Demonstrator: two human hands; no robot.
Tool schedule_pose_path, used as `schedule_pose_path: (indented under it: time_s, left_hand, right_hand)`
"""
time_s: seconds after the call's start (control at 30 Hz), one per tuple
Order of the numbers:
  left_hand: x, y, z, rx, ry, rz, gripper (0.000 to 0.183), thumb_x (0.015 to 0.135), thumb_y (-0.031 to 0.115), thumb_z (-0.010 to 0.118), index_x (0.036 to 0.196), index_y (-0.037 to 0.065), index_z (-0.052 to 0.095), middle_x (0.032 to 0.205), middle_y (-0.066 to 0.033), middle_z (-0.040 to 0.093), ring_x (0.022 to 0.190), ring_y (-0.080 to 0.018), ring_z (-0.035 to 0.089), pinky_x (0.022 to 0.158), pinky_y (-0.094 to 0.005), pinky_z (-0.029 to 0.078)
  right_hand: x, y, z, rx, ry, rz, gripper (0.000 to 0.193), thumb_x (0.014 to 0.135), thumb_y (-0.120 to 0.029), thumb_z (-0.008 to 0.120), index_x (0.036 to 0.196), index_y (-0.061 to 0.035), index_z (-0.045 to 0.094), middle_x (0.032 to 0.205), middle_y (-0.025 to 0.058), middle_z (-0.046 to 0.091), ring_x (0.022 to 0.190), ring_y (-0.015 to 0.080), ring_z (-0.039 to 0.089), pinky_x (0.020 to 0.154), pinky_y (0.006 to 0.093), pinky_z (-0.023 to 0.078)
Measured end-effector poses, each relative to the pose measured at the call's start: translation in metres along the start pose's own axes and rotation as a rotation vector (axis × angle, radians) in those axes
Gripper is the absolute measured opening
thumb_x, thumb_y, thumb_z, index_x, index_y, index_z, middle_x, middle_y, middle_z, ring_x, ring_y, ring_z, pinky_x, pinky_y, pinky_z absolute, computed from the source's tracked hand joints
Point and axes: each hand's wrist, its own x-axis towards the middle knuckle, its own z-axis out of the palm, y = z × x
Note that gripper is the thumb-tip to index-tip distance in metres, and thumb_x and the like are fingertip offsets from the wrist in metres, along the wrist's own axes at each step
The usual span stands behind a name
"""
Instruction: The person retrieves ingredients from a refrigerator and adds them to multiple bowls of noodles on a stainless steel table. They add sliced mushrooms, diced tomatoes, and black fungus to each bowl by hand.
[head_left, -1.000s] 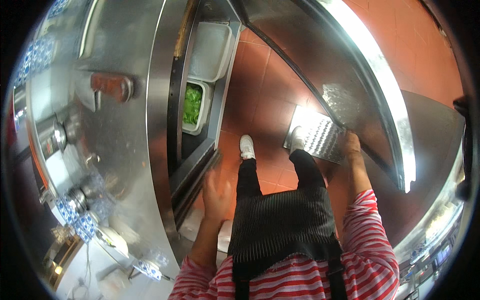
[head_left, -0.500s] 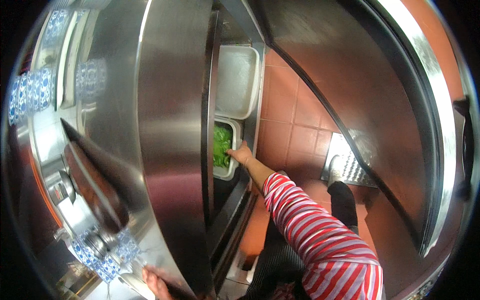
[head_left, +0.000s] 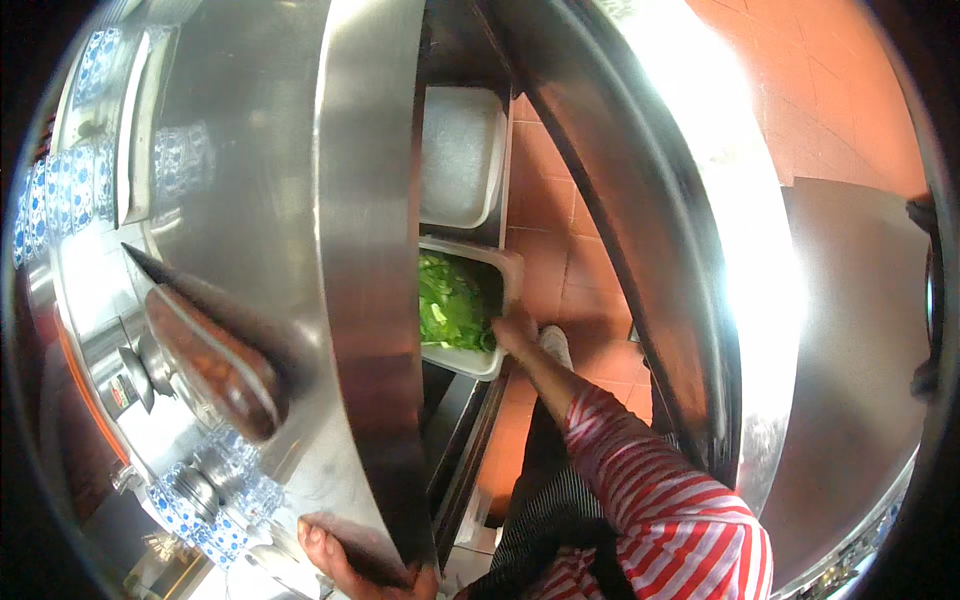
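Note:
My right hand (head_left: 514, 326) is closed on the outer wall of a white plastic tub (head_left: 492, 364), which sticks partly out of an open steel refrigerator cabinet. Chopped leafy greens (head_left: 446, 308) lie inside, the tub's inner side hidden under the counter edge. My left hand (head_left: 345, 566) rests at the near edge of the steel counter (head_left: 255, 120), its fingers stretched over the top and holding nothing.
Behind the tub sits another whitish container (head_left: 462, 150). The cabinet door (head_left: 690, 260) stands ajar at right, above red floor tiles (head_left: 590, 260). On the counter are a dark tapered object (head_left: 215, 365) and stacked blue-and-white bowls (head_left: 70, 195).
The tub of greens has come outward, toward the right, with my right hand on it. The door has swung closer to the cabinet. My left hand shows more at the counter edge.

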Motion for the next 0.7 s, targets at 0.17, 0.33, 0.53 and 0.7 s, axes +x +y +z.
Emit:
schedule_pose_path:
  time_s: [0.17,0.33,0.53,0.7]
  left_hand:
    - [-0.008,0.024,-0.017,0.112,0.008,-0.028,0.083,0.069,0.035,0.062,0.129,-0.008,0.024,0.129,-0.028,0.03,0.12,-0.0482,0.026,0.098,-0.0586,0.019]
    - [-0.017,0.038,-0.004,0.117,-0.005,0.068,0.076,0.07,0.029,0.061,0.128,-0.007,0.027,0.129,-0.0269,0.032,0.12,-0.0474,0.028,0.099,-0.0548,0.021]
    - [-0.031,0.035,-0.004,0.006,0.131,0.074,0.073,0.061,0.017,0.065,0.122,-0.008,0.035,0.124,-0.0244,0.04,0.117,-0.0447,0.034,0.098,-0.0512,0.025]
    - [-0.036,0.034,-0.011,-0.019,0.183,0.1,0.071,0.06,0.015,0.065,0.122,-0.007,0.037,0.123,-0.0237,0.041,0.116,-0.0418,0.036,0.098,-0.0498,0.026]
  right_hand:
    - [-0.055,0.056,-0.086,-0.119,0.007,0.016,0.047,0.074,-0.032,0.06,0.099,0.0061,0.051,0.097,0.0251,0.057,0.092,0.0341,0.058,0.076,0.0427,0.046]
    - [-0.098,0.124,-0.155,-0.124,0.106,-0.007,0.048,0.071,-0.027,0.065,0.101,0.0067,0.05,0.094,0.0246,0.058,0.09,0.0339,0.058,0.074,0.0425,0.047]
    - [-0.178,0.165,-0.225,-0.009,0.202,-0.033,0.046,0.068,-0.018,0.064,0.103,0.0077,0.049,0.093,0.0267,0.058,0.089,0.0374,0.058,0.075,0.0436,0.047]
    - [-0.265,0.179,-0.27,-0.102,0.238,0.031,0.037,0.064,-0.008,0.054,0.098,0.0068,0.057,0.088,0.023,0.062,0.086,0.0334,0.061,0.075,0.038,0.047]
